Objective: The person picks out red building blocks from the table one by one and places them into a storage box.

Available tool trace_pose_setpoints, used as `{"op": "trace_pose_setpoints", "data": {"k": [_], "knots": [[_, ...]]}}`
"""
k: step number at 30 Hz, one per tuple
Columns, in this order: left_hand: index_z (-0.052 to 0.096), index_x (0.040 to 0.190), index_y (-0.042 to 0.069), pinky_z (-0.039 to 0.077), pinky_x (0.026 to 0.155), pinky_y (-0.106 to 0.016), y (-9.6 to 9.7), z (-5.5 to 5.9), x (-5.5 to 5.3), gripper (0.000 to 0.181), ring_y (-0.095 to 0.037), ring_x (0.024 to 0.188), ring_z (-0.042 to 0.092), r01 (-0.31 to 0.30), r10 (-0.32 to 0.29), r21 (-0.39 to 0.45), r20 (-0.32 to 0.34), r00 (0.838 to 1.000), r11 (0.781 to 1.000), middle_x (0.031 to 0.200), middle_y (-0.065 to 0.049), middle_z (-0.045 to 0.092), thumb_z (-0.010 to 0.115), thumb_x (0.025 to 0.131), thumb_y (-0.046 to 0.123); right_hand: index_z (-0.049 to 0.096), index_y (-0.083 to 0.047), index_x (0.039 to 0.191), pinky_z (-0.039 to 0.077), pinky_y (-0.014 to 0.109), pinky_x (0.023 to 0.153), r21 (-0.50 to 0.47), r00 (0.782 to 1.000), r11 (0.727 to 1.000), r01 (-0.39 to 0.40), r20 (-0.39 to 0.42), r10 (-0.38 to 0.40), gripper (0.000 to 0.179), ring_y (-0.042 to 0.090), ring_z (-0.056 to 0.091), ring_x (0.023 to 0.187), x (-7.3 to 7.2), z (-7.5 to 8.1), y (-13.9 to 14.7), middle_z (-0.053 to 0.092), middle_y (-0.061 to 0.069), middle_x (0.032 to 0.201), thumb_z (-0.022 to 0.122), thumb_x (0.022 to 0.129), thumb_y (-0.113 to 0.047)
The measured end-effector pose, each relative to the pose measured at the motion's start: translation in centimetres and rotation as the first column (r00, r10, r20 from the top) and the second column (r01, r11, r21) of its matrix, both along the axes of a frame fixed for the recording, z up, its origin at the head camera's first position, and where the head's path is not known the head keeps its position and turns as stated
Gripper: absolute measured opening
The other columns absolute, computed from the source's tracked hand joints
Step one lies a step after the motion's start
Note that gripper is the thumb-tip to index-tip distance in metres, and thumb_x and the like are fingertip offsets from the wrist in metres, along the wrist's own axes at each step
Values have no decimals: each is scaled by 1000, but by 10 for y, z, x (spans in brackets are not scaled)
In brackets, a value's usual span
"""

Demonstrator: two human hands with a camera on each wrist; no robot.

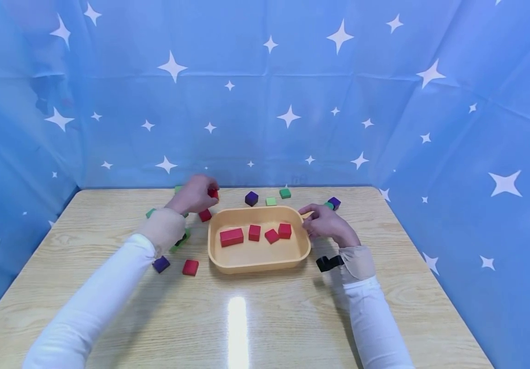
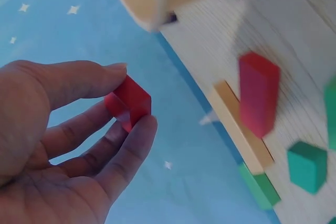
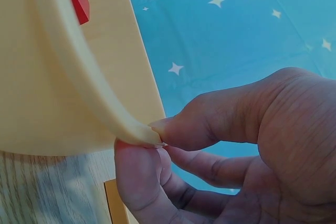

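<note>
Between thumb and fingertips, my left hand [image 1: 196,193] pinches a small red block [image 2: 131,100], raised above the table at the back left of the bin. My right hand [image 1: 326,224] grips the rim of the beige bin [image 3: 97,90] at its right side, thumb on one face of the rim and fingers on the other. Inside the bin [image 1: 255,265] lie a long red block [image 1: 231,237] and several red cubes [image 1: 254,232]. Another red block [image 1: 205,215] is on the table just left of the bin, below my left hand.
A red block [image 1: 190,267] and a purple block [image 1: 161,264] lie left of the bin. Behind it are a dark purple cube [image 1: 251,199] and green blocks [image 1: 285,193]. Another purple block [image 1: 334,203] sits beyond my right hand. A blue star-patterned curtain [image 1: 265,102] borders the table.
</note>
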State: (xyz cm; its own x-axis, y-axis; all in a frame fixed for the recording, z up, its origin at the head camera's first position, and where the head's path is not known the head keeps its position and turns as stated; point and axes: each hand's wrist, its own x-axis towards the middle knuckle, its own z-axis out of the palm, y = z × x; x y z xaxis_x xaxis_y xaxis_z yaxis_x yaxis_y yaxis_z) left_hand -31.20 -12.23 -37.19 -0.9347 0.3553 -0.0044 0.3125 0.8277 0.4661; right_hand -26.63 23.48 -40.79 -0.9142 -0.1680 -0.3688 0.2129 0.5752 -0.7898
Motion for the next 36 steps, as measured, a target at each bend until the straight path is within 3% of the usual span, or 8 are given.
{"op": "trace_pose_setpoints", "data": {"k": [6, 14, 22, 30, 36], "knots": [[70, 115, -1, 60, 82, -40, 18, 7, 6, 26, -29, 91, 62, 49, -49, 12, -8, 999, 999, 105, -17, 70, 72, 91, 10, 49, -2, 142, 62, 49, 88, -3, 1000, 1000, -1, 2, 1, 44, 22, 66, 80, 1, -2, 3, 57, 17, 108, 56, 98, -4], [71, 117, -2, 59, 88, -41, 38, 9, 13, 30, -29, 97, 61, 103, -104, -9, -37, 994, 995, 111, -18, 70, 73, 89, 9, 48, 0, 143, 62, 47, 87, -11, 1000, 1000, -12, -1, 12, 46, 22, 66, 82, 0, -3, 4, 57, 17, 109, 55, 97, -3], [73, 115, 4, 60, 85, -36, 61, 8, 23, 27, -27, 99, 60, 144, -144, -14, -1, 990, 989, 111, -13, 68, 76, 90, 10, 48, -1, 144, 62, 47, 87, -13, 1000, 1000, -5, 6, 6, 47, 21, 66, 82, 0, -1, 3, 57, 16, 108, 56, 98, -3], [71, 117, 3, 58, 88, -36, 81, 11, 33, 29, -25, 102, 58, 248, -248, -64, 3, 969, 967, 111, -12, 65, 76, 89, 10, 48, -1, 144, 61, 49, 89, -13, 1000, 1000, -8, 2, 8, 46, 22, 66, 83, 0, 0, 3, 57, 16, 108, 56, 98, -3], [69, 123, 4, 59, 90, -35, 96, 6, 37, 41, -22, 102, 59, 278, -276, -75, 35, 961, 958, 112, -9, 64, 83, 85, 11, 48, -1, 143, 61, 49, 90, -18, 1000, 1000, -2, 10, 2, 46, 21, 66, 80, -1, -2, 4, 56, 15, 107, 56, 97, -2]]}}
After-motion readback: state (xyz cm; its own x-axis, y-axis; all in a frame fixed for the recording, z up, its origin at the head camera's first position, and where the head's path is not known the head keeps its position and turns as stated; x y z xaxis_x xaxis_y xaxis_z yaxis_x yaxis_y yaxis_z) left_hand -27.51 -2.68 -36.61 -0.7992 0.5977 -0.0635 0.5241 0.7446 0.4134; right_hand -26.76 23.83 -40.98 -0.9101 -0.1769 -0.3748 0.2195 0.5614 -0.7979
